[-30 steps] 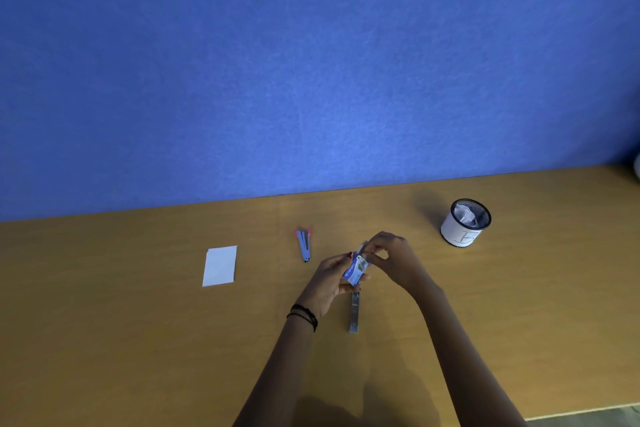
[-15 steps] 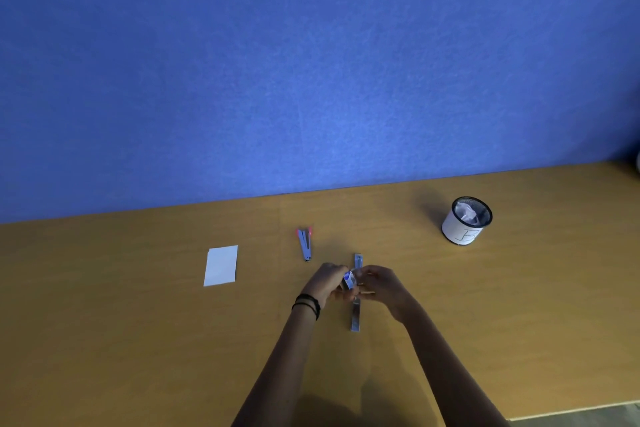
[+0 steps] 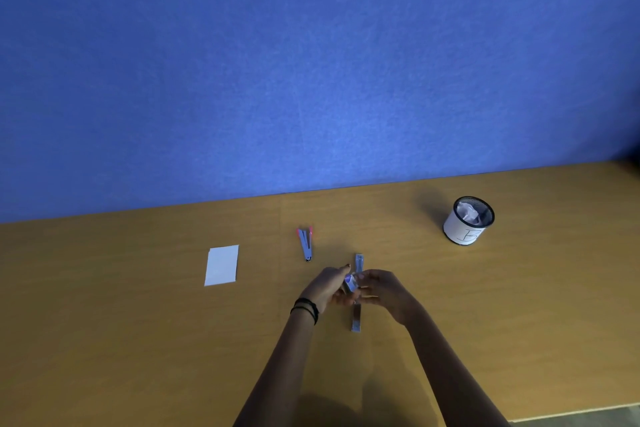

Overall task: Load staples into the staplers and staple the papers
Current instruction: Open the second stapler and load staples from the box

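Pinching the small blue-and-white staple box (image 3: pixel 350 282) between my left grip (image 3: pixel 329 289) and right grip (image 3: pixel 384 291), over the opened grey metal stapler (image 3: pixel 356 319) on the wooden worktop (image 3: pixel 138 340): loading step, I'd say; next, a strip must seat in its channel.

Dim, bluish light; the blue wall (image 3: pixel 311 62) glows brightest mid-frame, darkening toward the corners. Soft shadows pool on the tabletop (image 3: pixel 104 340). Wide-angle bowing, slight softness.

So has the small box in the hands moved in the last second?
Yes. The small box has dropped toward the person along the open stapler lying flat; the stapler's far end now shows beyond it.
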{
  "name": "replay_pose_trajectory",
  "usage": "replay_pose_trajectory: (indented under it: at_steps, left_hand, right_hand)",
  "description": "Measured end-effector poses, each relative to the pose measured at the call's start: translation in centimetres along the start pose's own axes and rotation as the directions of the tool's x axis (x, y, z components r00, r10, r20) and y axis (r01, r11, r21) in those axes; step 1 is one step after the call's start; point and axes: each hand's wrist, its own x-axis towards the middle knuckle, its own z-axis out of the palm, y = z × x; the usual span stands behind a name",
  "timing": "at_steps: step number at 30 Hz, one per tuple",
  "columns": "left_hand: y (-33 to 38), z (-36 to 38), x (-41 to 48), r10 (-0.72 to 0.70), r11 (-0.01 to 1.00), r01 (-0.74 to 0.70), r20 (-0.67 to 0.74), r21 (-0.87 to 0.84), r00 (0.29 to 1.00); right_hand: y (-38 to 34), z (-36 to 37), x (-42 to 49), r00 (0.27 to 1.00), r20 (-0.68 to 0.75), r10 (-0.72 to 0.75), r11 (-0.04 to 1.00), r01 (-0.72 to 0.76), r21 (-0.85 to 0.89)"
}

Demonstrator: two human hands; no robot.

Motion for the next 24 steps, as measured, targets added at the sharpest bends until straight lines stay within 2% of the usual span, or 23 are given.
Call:
replay_pose_trajectory:
  at_steps: [4,8,11,20,24]
  left_hand:
    - [-0.1,-0.3,-0.2,0.019,1.000,-0.019,0.017,0.001,1.000]
    - [-0.4,-0.5,-0.4,0.063,0.998,-0.063,0.021,-0.012,0.998]
    - [-0.5,-0.8,-0.3,0.075,0.997,-0.075,-0.011,0.032,0.997]
    - [-0.7,-1.4,-0.4,0.109,0.991,-0.105,-0.054,0.079,0.993]
    - [-0.3,-1.8,-0.4,0.127,0.979,-0.115,-0.063,0.169,0.990]
  right_hand:
    - [-0.1,0.2,-0.1,1.000,-0.004,0.008,1.000,-0.008,-0.028]
    - [-0.2,0.6,0.0,0.995,-0.072,-0.076,0.994,0.070,-0.083]
    - [-0.3,0.6,-0.1,0.995,-0.036,-0.088,0.985,0.082,-0.149]
    - [-0.9,0.4,-0.1,0.990,0.042,-0.132,0.973,0.137,-0.186]
    - [-0.8,0.6,-0.2,0.991,0.067,-0.120,0.974,0.130,-0.185]
